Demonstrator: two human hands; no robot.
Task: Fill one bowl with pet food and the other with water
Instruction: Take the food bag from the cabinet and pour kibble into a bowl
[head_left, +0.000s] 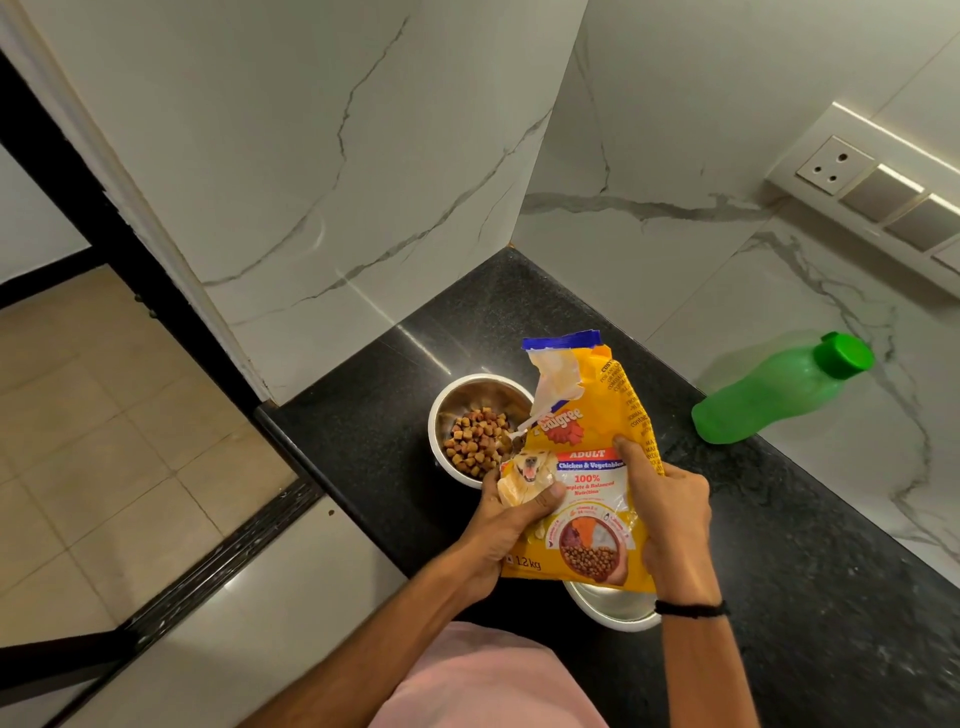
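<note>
A yellow pet food bag (589, 467) is held upright over the black counter (810, 571), its torn top open. My left hand (506, 525) grips its lower left side and my right hand (670, 514) grips its right side. Behind the bag's left edge stands a steel bowl (457, 397) holding a heap of brown kibble (475, 441). A second steel bowl (613, 608) sits under the bag, mostly hidden; its inside cannot be seen. A green bottle (779, 389) with a green cap stands at the counter's right, by the wall.
White marble wall panels close the counter at the back and right. A socket and switch strip (883, 192) is mounted on the right wall. The counter's left edge drops to a tiled floor (104, 415) with a black door frame.
</note>
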